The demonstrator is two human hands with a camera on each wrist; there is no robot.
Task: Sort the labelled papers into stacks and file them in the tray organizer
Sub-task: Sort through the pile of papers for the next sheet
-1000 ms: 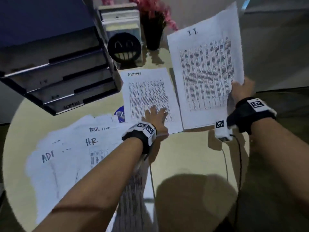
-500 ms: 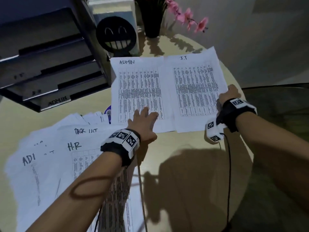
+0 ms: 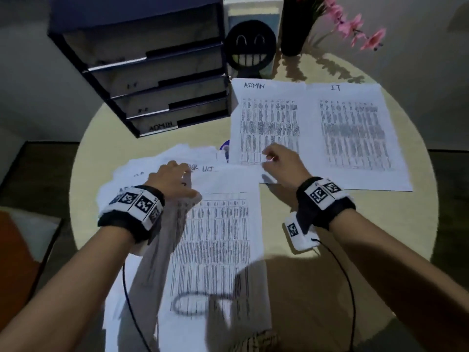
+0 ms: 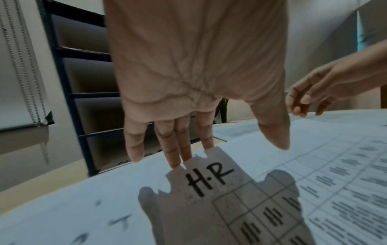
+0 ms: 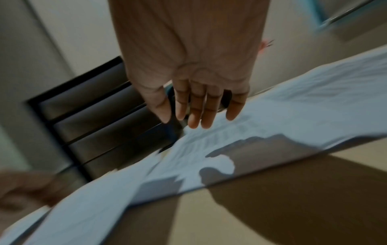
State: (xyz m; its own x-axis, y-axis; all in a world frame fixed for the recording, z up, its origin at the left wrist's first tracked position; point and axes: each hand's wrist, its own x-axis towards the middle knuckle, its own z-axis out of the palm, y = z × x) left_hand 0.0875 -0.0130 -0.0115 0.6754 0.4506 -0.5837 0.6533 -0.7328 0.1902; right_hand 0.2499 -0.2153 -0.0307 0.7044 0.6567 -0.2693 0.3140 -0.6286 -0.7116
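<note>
Left hand: your left hand (image 3: pixel 175 180) was flat-ish, fingers (image 4: pixel 175 149) straight, tips down on the HR sheet (image 4: pixel 209 179) right above the label, gripping nothing.
Right hand: your right hand (image 3: pixel 284 166) hung loose and uncurled over the near edge of the ADMIN sheet (image 3: pixel 269 123), holding nothing; couldn't tell if it actually touched the paper, that wrist view was blurry.
Papers: the IT sheet (image 3: pixel 355 133) lay flat just right of your right hand, edge to edge with ADMIN. The unsorted pile (image 3: pixel 152 168) sat under and left of your left hand.
Tray organizer: the dark tray organizer (image 3: pixel 157 72) stood beyond your left hand, bottom slot marked ADMIN.
Surface: a round pale table (image 3: pixel 304 262), your arms' shadows across it.
Room: a black smiley figure (image 3: pixel 250 47) and a dark vase (image 3: pixel 295 26) of pink flowers beyond your right hand, plain wall behind.
</note>
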